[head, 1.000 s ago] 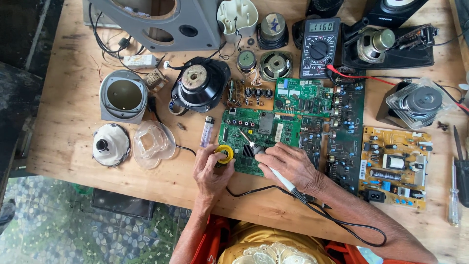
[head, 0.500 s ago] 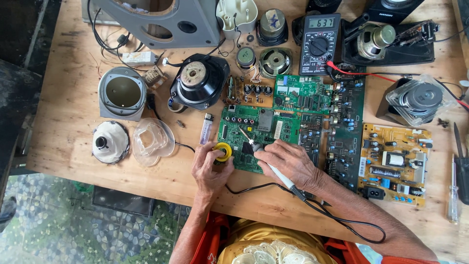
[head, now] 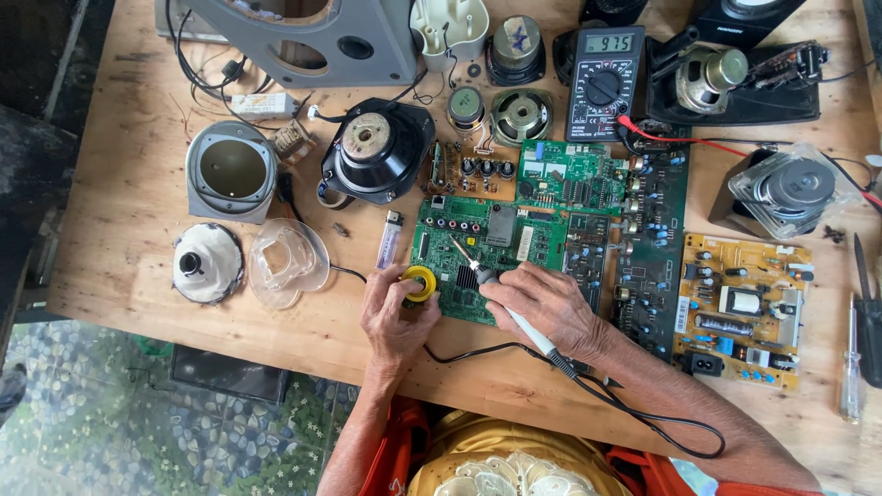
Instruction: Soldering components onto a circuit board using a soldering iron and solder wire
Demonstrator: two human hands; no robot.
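Premises: a small electronics repair workshop, informal in character. Evidence follows. A bare wooden workbench (head: 119,184) is crowded with dismantled audio equipment. Loose speaker drivers (head: 375,147) and a grey speaker housing (head: 303,41) lie at the far side. Several exposed circuit boards occupy the centre and right, among them a green board (head: 487,253) and a yellow board (head: 744,312). A digital multimeter (head: 602,83) with red lead sits far centre. A corded soldering iron (head: 501,298) is in use. Screwdrivers (head: 850,358) lie at the right edge. Patterned floor tiles (head: 138,432) show near left.
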